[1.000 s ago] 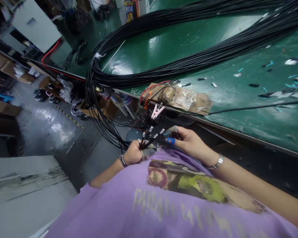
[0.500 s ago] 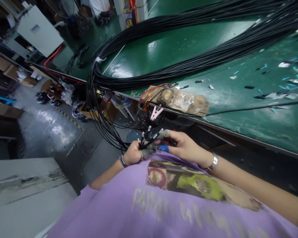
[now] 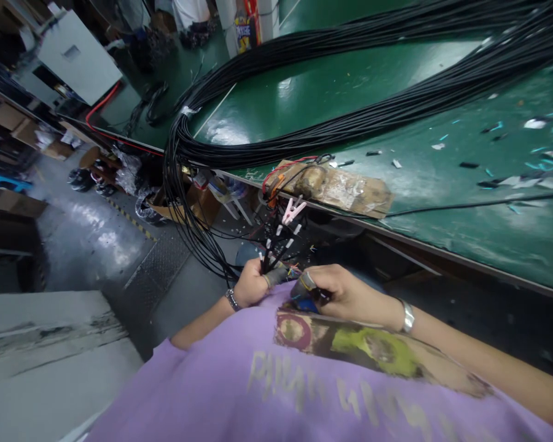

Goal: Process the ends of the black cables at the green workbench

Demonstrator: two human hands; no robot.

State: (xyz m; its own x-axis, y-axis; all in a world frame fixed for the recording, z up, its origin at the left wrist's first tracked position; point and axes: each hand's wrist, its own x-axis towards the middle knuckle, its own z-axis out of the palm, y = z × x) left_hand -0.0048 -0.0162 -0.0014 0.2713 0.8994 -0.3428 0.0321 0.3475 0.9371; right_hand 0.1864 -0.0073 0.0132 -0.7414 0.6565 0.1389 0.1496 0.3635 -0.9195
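My left hand [image 3: 252, 283] is closed around several black cables [image 3: 273, 256], whose white-tipped ends fan upward. Thin coloured wires [image 3: 294, 269] stick out by its covered thumb. Just to the right, apart from those wires, my right hand [image 3: 338, 291] is curled with fingers and thumb pressed together. Grey and blue coverings wrap its fingertips. Something dark shows in its grip, too small to make out. Beyond the cable ends, a pale pink clothespin-like clip [image 3: 293, 210] sits at the table's edge.
A big coil of black cable [image 3: 304, 138] lies on the green table [image 3: 442, 245] and hangs over its edge toward my left hand. A taped cardboard piece [image 3: 345, 189] lies at the edge. Cut scraps [image 3: 511, 181] litter the right side. Below are boxes [image 3: 203, 205].
My right hand has drawn back from the cable ends, rightward and toward my body, and its fingers have curled in. Coloured wires now show beside my left thumb.
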